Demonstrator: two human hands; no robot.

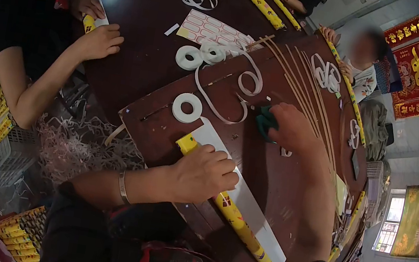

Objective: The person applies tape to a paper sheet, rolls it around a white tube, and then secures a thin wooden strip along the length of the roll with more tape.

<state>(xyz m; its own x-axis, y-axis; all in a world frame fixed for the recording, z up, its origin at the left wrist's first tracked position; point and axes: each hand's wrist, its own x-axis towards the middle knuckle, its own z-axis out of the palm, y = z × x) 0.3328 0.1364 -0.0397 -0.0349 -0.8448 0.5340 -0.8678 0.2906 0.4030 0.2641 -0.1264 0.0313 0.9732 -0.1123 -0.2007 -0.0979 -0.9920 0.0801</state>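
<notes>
- The yellow patterned roll (243, 227) is held by the left grip (206, 175), which is closed over it from above, with the fingers curled and the knuckles uppermost.
- The roll is laid slantwise along the near edge of the counter (163, 143), just beside a white sheet (262, 216).
- A dark green tool (264, 123) is touched by the fingertips of the right grip (295, 125); how far this grip is closed cannot be told.
- The tool's outline is partly covered by the right fingers, so its kind is hard to make out.
- A section of the roll is hidden beneath the left hand, and the left fingertips are largely concealed.
- A white tape roll (187, 107) is set near the roll's upper end, apart from both hands.
- Part of the counter is blocked by the right forearm (318, 197), and the corners are cut off by darkness.
</notes>
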